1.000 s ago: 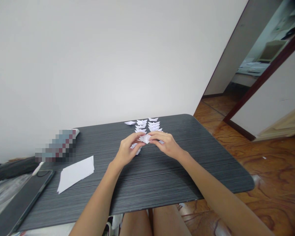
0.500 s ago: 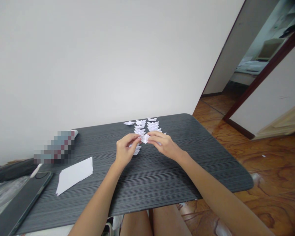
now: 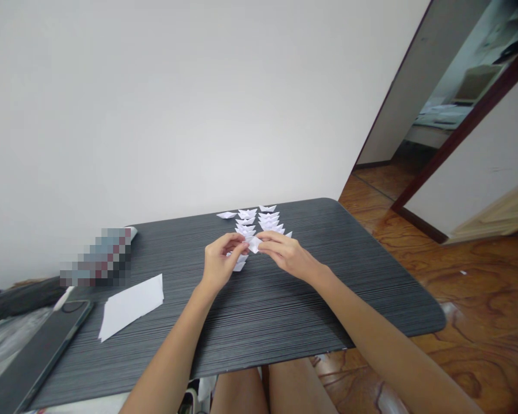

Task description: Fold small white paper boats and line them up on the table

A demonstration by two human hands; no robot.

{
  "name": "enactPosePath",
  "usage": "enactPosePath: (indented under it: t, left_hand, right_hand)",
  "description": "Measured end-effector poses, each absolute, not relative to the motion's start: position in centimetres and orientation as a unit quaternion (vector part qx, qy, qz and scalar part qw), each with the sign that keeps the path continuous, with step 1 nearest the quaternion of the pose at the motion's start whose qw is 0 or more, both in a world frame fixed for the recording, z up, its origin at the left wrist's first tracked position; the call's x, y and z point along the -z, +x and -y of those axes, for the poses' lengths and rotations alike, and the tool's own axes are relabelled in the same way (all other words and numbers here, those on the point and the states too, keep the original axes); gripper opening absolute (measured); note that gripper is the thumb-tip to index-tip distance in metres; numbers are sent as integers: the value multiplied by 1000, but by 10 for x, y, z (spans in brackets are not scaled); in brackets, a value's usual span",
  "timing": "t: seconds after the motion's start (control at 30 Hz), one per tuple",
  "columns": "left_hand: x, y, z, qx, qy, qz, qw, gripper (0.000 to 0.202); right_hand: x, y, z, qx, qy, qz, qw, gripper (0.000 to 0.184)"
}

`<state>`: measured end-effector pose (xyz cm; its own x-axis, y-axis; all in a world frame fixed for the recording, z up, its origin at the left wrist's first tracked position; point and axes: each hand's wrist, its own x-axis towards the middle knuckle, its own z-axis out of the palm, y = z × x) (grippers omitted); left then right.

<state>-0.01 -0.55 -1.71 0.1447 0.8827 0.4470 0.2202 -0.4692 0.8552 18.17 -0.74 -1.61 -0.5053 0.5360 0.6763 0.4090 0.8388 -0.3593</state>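
Note:
A small folded white paper piece (image 3: pixel 254 244) is pinched between my left hand (image 3: pixel 220 262) and my right hand (image 3: pixel 285 255), just above the dark striped table (image 3: pixel 285 310). Both hands grip it with thumb and fingertips, one on each side. Right behind my hands lie two rows of several small white paper boats (image 3: pixel 259 221). One more folded piece (image 3: pixel 239 265) lies on the table under my left hand, partly hidden.
White paper sheets (image 3: pixel 132 305) lie at the left of the table. A dark phone or tablet (image 3: pixel 30 362) rests on the left edge. A blurred-out object (image 3: pixel 97 257) sits at the back left. Wooden floor and an open doorway (image 3: pixel 449 115) are to the right.
My hands have shifted slightly left and closer together on the paper piece, fingers working its fold. Nothing else has moved.

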Motion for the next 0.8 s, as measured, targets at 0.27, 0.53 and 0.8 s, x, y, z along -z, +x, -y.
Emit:
enactPosePath:
  t: [0.27,0.53,0.8]
  left_hand:
    - [11,0,7,-492,724,-398,277,11]
    - [12,2,10,-510,730,-381,248,11]
    - [11,-4,7,-471,815,-313,129,15]
  right_hand:
    - [15,181,8,-87,-261,864,422,18]
    - [12,177,8,-155,-286,819,472,13]
    - [12,176,6,-205,-289,792,497,9]
